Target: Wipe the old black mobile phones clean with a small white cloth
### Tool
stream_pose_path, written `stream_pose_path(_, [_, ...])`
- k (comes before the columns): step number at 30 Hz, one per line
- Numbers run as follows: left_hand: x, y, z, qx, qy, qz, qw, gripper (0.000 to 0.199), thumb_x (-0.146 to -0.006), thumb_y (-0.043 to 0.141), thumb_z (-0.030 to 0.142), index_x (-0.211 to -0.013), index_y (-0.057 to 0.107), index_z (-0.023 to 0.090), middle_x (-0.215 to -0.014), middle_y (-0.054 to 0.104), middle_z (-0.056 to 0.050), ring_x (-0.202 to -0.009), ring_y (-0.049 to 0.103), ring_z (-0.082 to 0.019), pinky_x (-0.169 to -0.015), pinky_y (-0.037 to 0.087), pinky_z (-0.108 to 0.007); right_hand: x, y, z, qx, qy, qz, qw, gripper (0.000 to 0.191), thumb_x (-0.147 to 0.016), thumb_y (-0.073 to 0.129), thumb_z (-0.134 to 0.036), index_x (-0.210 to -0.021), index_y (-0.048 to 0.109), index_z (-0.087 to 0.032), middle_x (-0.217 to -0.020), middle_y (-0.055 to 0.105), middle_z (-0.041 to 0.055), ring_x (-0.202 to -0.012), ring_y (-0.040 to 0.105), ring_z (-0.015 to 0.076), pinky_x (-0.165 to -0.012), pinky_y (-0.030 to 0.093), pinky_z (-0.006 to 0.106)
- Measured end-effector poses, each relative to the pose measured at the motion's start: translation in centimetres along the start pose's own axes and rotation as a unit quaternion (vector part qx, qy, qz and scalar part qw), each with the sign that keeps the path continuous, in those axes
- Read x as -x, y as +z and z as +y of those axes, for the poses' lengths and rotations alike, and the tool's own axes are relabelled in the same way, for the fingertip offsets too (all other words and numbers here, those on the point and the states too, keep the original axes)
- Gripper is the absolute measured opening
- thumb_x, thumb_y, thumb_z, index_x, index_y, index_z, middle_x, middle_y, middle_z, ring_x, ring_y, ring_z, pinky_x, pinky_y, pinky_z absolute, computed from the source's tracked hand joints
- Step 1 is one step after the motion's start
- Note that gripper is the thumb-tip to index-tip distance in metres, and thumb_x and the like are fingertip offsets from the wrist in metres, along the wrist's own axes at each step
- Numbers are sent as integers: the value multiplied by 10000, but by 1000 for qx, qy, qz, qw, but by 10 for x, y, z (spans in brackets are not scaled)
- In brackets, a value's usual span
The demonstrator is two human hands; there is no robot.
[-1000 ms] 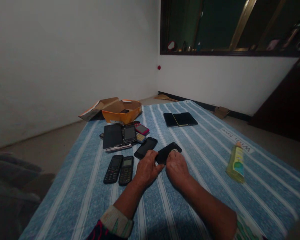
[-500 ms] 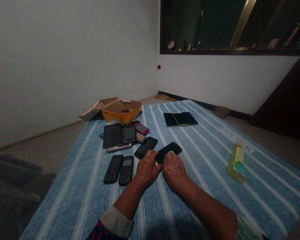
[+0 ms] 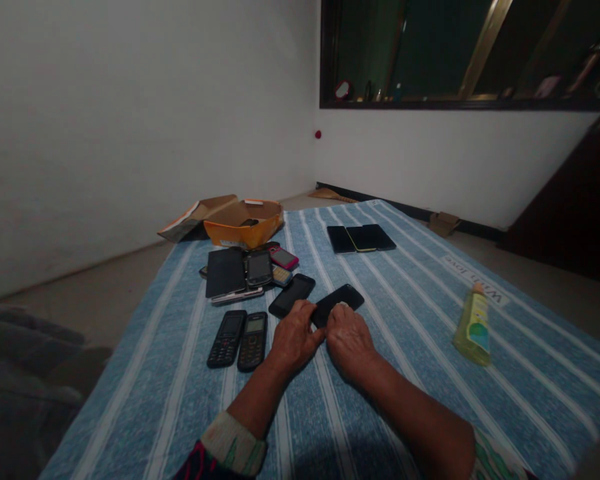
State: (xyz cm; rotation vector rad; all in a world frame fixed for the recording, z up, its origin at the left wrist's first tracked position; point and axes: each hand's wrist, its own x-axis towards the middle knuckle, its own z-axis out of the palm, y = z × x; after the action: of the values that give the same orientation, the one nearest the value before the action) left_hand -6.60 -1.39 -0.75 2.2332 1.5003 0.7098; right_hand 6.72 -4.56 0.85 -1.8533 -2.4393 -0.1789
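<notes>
A black smartphone (image 3: 339, 299) lies face up and slanted on the striped cloth, in front of both hands. My left hand (image 3: 294, 339) is closed at its lower left end, thumb and fingers gripping the edge. My right hand (image 3: 349, 339) rests with curled fingers on the phone's near side. Something small and white (image 3: 342, 305) shows at its fingertips, mostly hidden. Just left of that phone is another dark smartphone (image 3: 293, 295), close to my left fingers. Two black keypad phones (image 3: 227, 339) lie side by side left of my left wrist.
A heap of phones (image 3: 225, 272) lies at the left, before an open orange box (image 3: 245, 232). Three dark phones (image 3: 363, 238) sit in a row farther back. A yellow-green bottle (image 3: 473, 328) lies on the right of the blue striped cloth (image 3: 410, 407).
</notes>
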Motion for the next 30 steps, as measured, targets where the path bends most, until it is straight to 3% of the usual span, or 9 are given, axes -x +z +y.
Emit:
stream_pose_path(6, [0, 0, 1, -9, -1, 4, 1000, 327, -770, 643, 260, -1073, 570, 162, -1082, 566, -65, -761, 603, -163, -697, 483, -287, 2, 0, 5, -32, -7, -4, 999, 294, -880, 412, -65, -1074, 631, -38, -1019, 590, 183, -982, 534, 274, -785, 461, 384])
stream_pose_path(17, [1, 1, 0, 11, 5, 11, 1000, 353, -754, 639, 226, -1096, 570, 169, -1080, 573, -62, -679, 591, -133, -681, 495, -288, 6, -20, 22, -110, -41, -39, 992, 327, -934, 404, -296, -1038, 628, -82, -1042, 566, 146, -950, 530, 246, -821, 421, 361])
stream_pose_path(24, [1, -2, 4, 8, -5, 5, 1000, 333, -741, 673, 242, -1059, 587, 188, -1085, 573, -48, -666, 590, -121, -704, 496, -289, 2, -11, 22, -82, -18, -35, 996, 247, -907, 411, -124, -1005, 636, -101, -1035, 574, 134, -948, 542, 230, -757, 427, 320])
stream_pose_path(30, [1, -1, 2, -4, -3, 7, 1000, 391, -743, 691, 259, -1110, 580, 181, -1131, 572, -68, -747, 615, -150, -723, 500, -293, -2, -3, 27, -94, -19, -23, 995, 224, -876, 446, -74, -952, 646, -139, -1037, 571, 100, -931, 554, 201, -732, 427, 286])
